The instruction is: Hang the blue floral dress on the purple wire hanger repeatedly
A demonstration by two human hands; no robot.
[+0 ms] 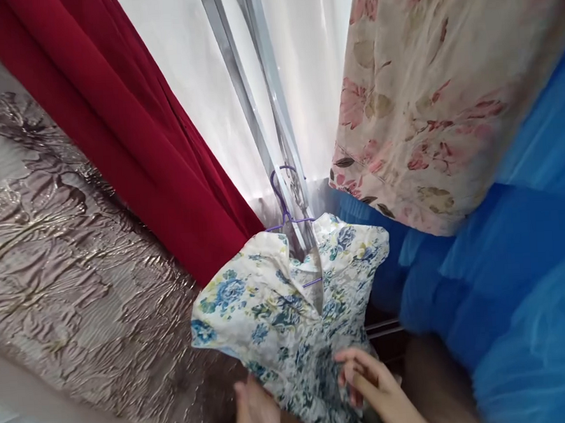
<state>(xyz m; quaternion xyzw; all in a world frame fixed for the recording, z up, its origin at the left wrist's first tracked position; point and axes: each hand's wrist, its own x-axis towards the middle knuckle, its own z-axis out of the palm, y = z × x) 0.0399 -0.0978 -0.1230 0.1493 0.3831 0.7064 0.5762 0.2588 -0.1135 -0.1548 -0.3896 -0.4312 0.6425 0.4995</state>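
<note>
A white blouse or dress [269, 301] with blue and green flowers, short sleeves and an open neckline hangs on a purple hanger [286, 216]. My left hand [257, 412] is at the garment's lower left edge, thumb apart from the rest of the hand; it looks open, though blurred and cut off by the frame. In front of the lower right side is my right hand [372, 385], its fingers loosely bent and apart with nothing visible between them. Whether either hand touches the cloth is unclear. The garment's lower part runs out of view.
Grey metal bars [235, 67] rise behind the hanger, before a white curtain [171, 46]. Red cloth [130, 150] and shiny textured brownish fabric [75, 269] are on the left. A pink-flowered beige cloth [415, 114] and blue tulle [521, 286] hang on the right.
</note>
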